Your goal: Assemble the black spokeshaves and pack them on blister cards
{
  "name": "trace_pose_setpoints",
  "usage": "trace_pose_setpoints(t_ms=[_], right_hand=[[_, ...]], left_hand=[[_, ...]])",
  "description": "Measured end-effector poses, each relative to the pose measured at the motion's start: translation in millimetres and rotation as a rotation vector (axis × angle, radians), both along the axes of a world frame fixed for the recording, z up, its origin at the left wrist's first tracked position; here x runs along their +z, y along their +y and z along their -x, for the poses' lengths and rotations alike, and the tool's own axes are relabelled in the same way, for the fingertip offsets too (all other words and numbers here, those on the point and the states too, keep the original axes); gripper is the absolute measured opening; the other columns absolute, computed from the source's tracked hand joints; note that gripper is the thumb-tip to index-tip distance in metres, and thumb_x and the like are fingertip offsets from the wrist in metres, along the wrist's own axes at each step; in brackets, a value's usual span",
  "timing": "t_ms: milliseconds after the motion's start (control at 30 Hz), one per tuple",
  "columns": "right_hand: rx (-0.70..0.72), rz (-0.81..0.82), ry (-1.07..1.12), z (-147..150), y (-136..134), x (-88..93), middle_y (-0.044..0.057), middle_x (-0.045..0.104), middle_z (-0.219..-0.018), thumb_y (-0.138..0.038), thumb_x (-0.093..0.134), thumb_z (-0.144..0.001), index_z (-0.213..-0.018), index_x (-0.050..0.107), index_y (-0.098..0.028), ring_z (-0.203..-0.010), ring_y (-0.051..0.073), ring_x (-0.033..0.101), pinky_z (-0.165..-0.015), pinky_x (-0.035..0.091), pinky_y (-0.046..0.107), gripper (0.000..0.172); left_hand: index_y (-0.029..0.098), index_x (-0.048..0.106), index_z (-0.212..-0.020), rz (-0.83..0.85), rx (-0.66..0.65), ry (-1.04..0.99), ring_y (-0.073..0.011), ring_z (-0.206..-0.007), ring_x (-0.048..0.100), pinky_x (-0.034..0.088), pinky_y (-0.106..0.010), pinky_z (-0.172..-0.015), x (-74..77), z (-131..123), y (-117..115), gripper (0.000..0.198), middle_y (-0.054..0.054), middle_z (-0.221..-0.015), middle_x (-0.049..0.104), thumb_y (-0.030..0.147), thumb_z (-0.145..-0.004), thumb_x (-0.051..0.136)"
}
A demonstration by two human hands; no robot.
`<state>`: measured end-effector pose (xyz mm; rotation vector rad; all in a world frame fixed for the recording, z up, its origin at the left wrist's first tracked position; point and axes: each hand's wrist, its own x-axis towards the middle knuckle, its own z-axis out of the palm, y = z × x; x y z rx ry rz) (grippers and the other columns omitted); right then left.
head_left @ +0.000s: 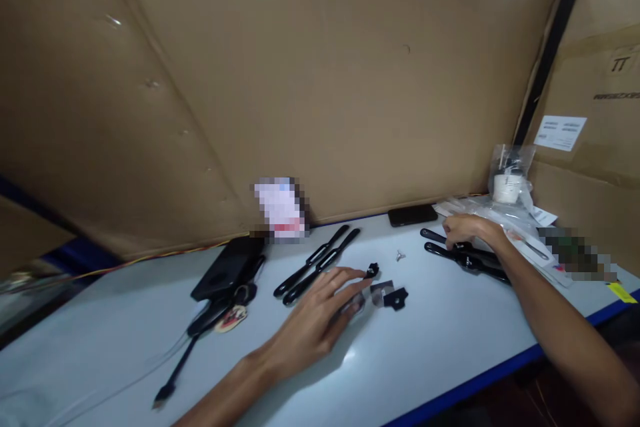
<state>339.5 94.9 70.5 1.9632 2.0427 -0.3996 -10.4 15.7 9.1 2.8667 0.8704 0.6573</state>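
My left hand [330, 310] is over the middle of the table with its fingers apart. Its index fingertip is at a small black part [373, 270], and touching seems likely. Just right of it lie a greyish see-through piece [382, 293] and a flat black bracket [397, 299]. My right hand [463, 230] is bent down over a group of long black bars [440, 250] with holes at their ends. Its fingers are pinched at the farther bar; the fingertips are partly hidden. Two more long, slotted black bars [320, 267] lie beyond my left hand.
Small silvery screws [399, 255] lie between my hands. A phone [413, 215] rests by the cardboard wall [350, 80]. On the left are a black case [227, 270] and a USB cable [175, 373]. Plastic bags and a wrapped white container [507, 188] stand at the back right.
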Motion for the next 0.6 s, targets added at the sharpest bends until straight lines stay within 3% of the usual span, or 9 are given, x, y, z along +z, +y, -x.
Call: trace_pose_setpoints(t_ms=[100,167,367,467,600], right_hand=[[0.026,-0.011,0.001,-1,4,-4.1,0.01,0.072,-0.097,-0.028,0.073,-0.068,-0.098,0.074,-0.018,-0.086,0.026,0.067,-0.06,0.043,0.028,0.031],[0.035,-0.022,0.003,1,6,-5.4,0.009,0.071,-0.099,-0.026,0.072,-0.068,-0.099,0.073,-0.019,-0.088,0.025,0.066,-0.06,0.042,0.027,0.032],[0.045,-0.042,0.002,4,4,-5.3,0.008,0.071,-0.09,-0.021,0.069,-0.069,-0.095,0.074,-0.017,-0.078,0.022,0.066,-0.061,0.041,0.027,0.027],[0.076,-0.073,0.015,2,4,-7.1,0.008,0.071,-0.088,-0.019,0.069,-0.07,-0.092,0.074,-0.018,-0.077,0.022,0.066,-0.061,0.04,0.028,0.023],[0.119,-0.134,0.028,0,9,-11.8,0.008,0.071,-0.088,-0.016,0.068,-0.07,-0.089,0.074,-0.018,-0.081,0.023,0.065,-0.064,0.039,0.028,0.02]], left_hand=[[0.031,0.034,-0.152,0.053,0.007,0.087,-0.0287,-0.144,0.036,0.042,-0.055,-0.112,-4.0,-6,-1,0.05,-0.008,-0.159,0.035,0.032,-0.102,0.043],[0.03,0.033,-0.153,0.106,0.048,0.143,-0.0303,-0.148,0.029,0.037,-0.058,-0.115,-7.8,-8,3,0.051,-0.009,-0.162,0.029,0.037,-0.103,0.041],[0.028,0.025,-0.156,0.193,0.066,0.161,-0.0262,-0.152,0.02,0.029,-0.054,-0.121,-11.4,-12,9,0.056,-0.007,-0.164,0.023,0.041,-0.104,0.038],[0.027,0.02,-0.158,0.196,0.039,0.137,-0.0245,-0.151,0.023,0.028,-0.054,-0.121,-10.8,-11,8,0.057,-0.007,-0.162,0.029,0.038,-0.104,0.038],[0.025,0.026,-0.156,0.173,0.043,0.112,-0.0262,-0.15,0.026,0.031,-0.056,-0.119,-10.8,-8,7,0.055,-0.01,-0.163,0.026,0.035,-0.104,0.039]])
